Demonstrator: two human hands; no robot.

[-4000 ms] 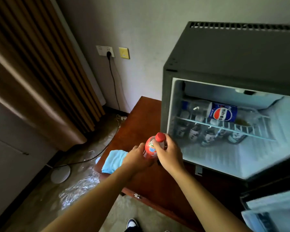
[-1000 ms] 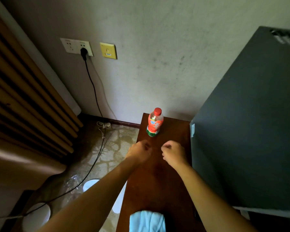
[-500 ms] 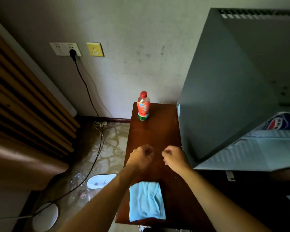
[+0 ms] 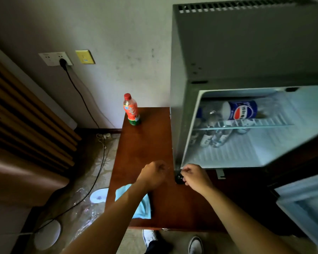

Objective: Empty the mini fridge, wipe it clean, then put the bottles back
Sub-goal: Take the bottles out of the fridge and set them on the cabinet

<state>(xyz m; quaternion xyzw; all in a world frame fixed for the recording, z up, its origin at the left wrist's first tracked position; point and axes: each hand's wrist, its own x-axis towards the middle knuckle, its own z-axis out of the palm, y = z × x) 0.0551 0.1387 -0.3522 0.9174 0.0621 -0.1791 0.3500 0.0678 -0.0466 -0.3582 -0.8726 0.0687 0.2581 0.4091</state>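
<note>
Pepsi-labelled bottle (image 4: 241,110) lying in open mini fridge (image 4: 246,52), red-capped bottle (image 4: 131,111) on table (image 4: 145,153), both hands' grip curled, empty

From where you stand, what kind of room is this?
Probably a hotel room or bedroom: a mini fridge of bottled drinks on a low wooden cabinet, heavy curtains, and a slipper on the floor.

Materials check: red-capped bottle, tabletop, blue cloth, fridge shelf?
Bottle: clear plastic, it seems, see-through above a printed label. Tabletop: reddish-brown wood or veneer, faint sheen. Cloth: soft fabric, matte, lying in folds. Shelf: thin parallel bars, probably coated wire.
</note>
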